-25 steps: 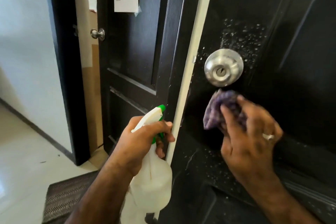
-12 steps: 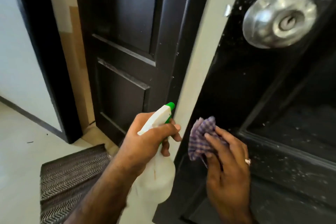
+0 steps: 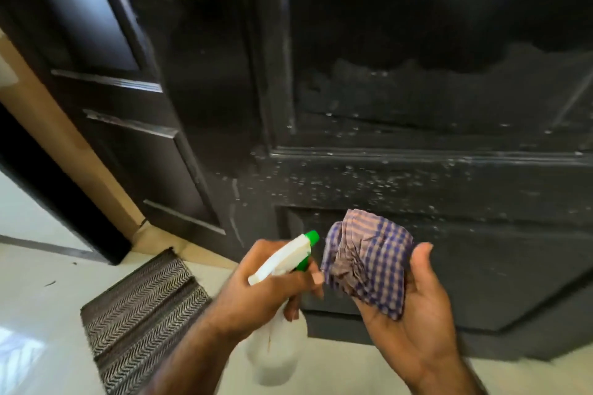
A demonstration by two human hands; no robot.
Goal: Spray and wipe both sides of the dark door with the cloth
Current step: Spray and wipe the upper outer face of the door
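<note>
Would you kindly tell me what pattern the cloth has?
The crumpled cloth is checked in purple and white, seen in the head view.

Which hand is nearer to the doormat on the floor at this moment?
Left. The left hand, gripping the spray bottle, is just right of and above the doormat. The right hand, holding the checked cloth, sits farther right, in front of the door's lower panel.
</note>
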